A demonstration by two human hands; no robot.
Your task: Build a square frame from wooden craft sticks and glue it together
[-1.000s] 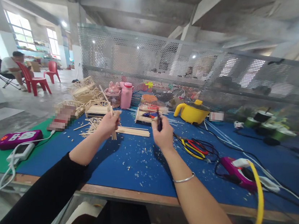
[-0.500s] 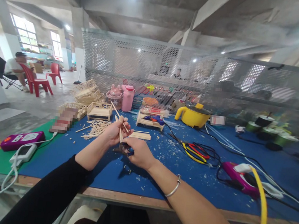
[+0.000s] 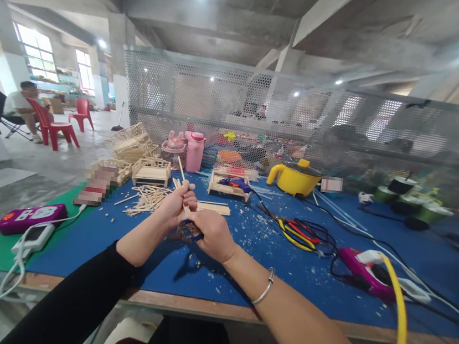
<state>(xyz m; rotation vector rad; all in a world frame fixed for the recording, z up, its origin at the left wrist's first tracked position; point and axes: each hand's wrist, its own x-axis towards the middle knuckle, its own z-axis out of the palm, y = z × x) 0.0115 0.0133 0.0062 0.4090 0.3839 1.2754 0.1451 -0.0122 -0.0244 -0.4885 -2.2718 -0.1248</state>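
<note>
My left hand (image 3: 174,205) is closed around thin wooden sticks (image 3: 181,168), whose upper ends poke out above the fingers. Right beside it, my right hand (image 3: 216,236) grips a small cutting tool, seemingly pliers (image 3: 193,233), with dark jaws and blue handles. The jaws are at the lower ends of the sticks, partly hidden by my fingers. Left of my left hand lies a heap of short sticks (image 3: 147,200). Behind my right hand are longer flat sticks (image 3: 215,209). A small wooden bed-like frame (image 3: 151,174) stands beyond the heap.
A blue glue gun (image 3: 236,184) rests on another wooden frame (image 3: 227,193). Yellow-handled pliers (image 3: 299,237), cables and a purple power strip (image 3: 363,275) lie right. A yellow pot (image 3: 295,178) and pink bottle (image 3: 194,152) stand behind. A phone (image 3: 96,184) lies left; a person sits farther back.
The sticks in my left hand have turned more upright. The pliers have shifted slightly and my right fingers now cover more of them. The view has moved a little.
</note>
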